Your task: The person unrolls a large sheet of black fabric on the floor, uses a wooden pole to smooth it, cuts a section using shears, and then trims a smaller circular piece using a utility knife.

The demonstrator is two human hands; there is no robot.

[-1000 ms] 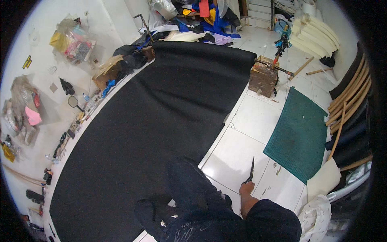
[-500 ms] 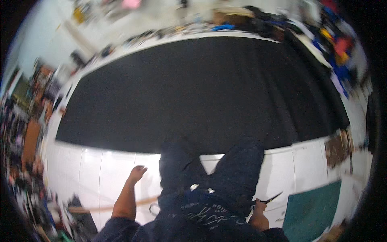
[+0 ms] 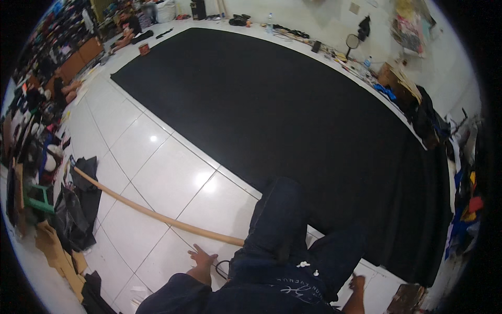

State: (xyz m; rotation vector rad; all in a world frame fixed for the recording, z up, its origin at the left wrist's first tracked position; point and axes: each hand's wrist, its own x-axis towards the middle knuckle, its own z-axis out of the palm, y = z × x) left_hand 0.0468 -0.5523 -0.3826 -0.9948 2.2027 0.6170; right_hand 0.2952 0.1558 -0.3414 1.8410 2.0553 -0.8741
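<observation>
A broad black cloth [image 3: 272, 115] lies spread over the white tiled floor before me, with my knees at its near edge. My left hand [image 3: 203, 257] is over the tiles with its fingers spread and nothing in it. A dark loop [image 3: 221, 269] lies beside that hand, partly hidden by my clothes. Low on the right, my right hand [image 3: 357, 285] is closed beside my leg. A small dark part of the scissors [image 3: 354, 275] seems to show at its fingers; their blades cannot be made out now.
A long brown pole [image 3: 157, 215] lies across the tiles left of my leg. Dark fabric [image 3: 83, 204], cardboard [image 3: 55, 248] and a green stool [image 3: 41, 199] line the left. A person [image 3: 128, 29] sits at the far left. Bottles, cables and a cardboard box [image 3: 389, 78] line the wall.
My view has swung, so the cloth now runs diagonally and more floor shows on the left. My left hand's fingers have spread. The scissor blades that stuck out from my right hand no longer show.
</observation>
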